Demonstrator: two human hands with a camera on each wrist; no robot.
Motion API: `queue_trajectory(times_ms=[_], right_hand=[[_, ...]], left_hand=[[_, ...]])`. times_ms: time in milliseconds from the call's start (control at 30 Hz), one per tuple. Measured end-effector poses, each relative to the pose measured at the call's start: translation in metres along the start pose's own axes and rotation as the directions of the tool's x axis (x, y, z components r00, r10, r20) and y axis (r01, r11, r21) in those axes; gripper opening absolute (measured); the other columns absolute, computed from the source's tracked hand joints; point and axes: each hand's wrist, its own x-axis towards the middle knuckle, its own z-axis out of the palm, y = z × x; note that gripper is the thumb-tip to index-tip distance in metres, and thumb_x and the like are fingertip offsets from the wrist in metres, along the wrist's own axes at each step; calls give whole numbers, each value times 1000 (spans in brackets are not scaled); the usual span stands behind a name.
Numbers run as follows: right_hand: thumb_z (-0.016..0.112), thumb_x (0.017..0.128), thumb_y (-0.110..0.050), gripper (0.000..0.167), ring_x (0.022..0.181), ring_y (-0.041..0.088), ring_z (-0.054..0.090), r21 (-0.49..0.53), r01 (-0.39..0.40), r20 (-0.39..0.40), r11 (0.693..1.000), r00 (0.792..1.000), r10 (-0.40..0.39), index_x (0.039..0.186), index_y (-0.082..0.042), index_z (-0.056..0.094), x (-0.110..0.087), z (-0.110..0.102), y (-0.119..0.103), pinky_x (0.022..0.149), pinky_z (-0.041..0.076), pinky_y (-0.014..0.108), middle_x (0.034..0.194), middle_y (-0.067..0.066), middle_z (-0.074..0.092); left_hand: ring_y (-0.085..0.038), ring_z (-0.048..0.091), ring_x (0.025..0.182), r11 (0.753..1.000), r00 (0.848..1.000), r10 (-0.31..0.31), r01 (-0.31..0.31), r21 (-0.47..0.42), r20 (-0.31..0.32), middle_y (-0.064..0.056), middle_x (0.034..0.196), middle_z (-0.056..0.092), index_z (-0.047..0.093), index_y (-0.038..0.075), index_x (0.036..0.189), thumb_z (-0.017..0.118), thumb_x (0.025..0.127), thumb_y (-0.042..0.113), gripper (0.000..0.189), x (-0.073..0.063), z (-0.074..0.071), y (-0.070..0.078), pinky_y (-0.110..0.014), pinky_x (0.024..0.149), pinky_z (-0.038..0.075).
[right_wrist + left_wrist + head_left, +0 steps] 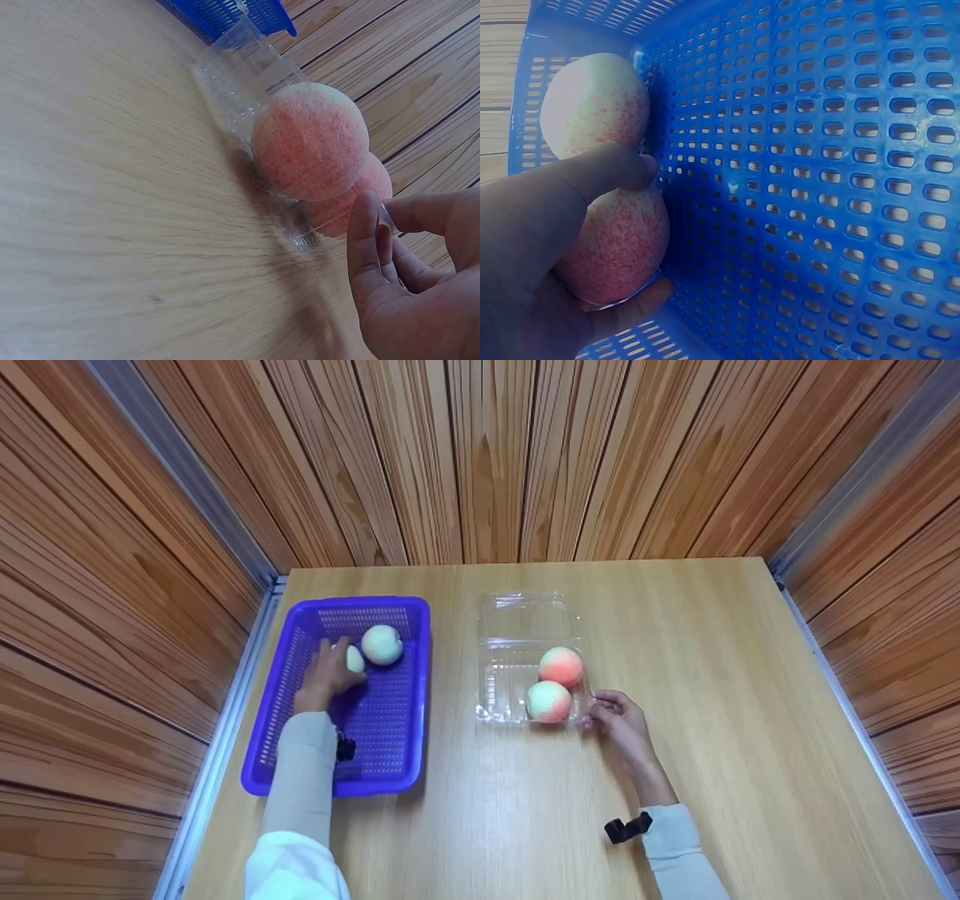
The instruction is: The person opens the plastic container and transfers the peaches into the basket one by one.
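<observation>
Inside the blue-purple plastic basket (426, 697), my left hand (328, 673) grips a peach (619, 244), thumb on one side and fingers round the other. A second peach (382, 645) lies beside it near the basket's far end. My right hand (621, 727) pinches the right edge of a clear plastic clamshell box (504, 690) between thumb and fingers. Two pink-and-cream peaches sit in the box's right half, the nearer peach (549, 702) in front of the farther peach (561, 667). The box's lid (525, 615) lies folded back, away from me.
Everything stands on a light wooden table (712, 660). Wood-plank walls (487, 457) rise behind it and at both sides, with metal rails (225, 697) along the table's side edges. The basket stands at the left, with its raised rim around the left hand.
</observation>
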Motion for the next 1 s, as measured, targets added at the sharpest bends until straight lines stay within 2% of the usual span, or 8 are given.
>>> queue_trajectory(times_ms=[233,633,800,1000], right_hand=[[63,104,-5,39,84,14,72,2,-6,0,1000,1000,6,140,8,53,0,-1,-1,80,62,26,106,5,66],[63,103,-3,38,82,13,71,9,-3,-3,1000,1000,3,139,8,54,1,0,0,78,62,25,106,6,65],[61,103,2,36,80,12,69,47,10,4,999,1000,-10,137,10,53,2,1,2,77,62,24,103,4,65],[59,103,3,34,81,13,70,58,13,5,998,1000,-14,136,9,54,2,1,3,77,63,25,102,3,65]], left_hand=[[-63,36,144,999,1000,-14,15,-37,28,-39,156,29,36,1,158,77,90,25,82,2,-1,0,-71,119,36],[-62,33,146,999,1000,-23,24,-34,8,-37,155,31,37,2,157,77,89,30,84,4,0,0,-72,118,36],[-62,35,144,999,1000,-1,1,-44,-11,-38,154,33,38,-1,157,77,90,30,84,4,1,-1,-72,116,39],[-61,33,147,999,1000,-9,9,-44,5,-37,156,31,37,0,159,76,92,32,84,3,0,-2,-71,117,38]])
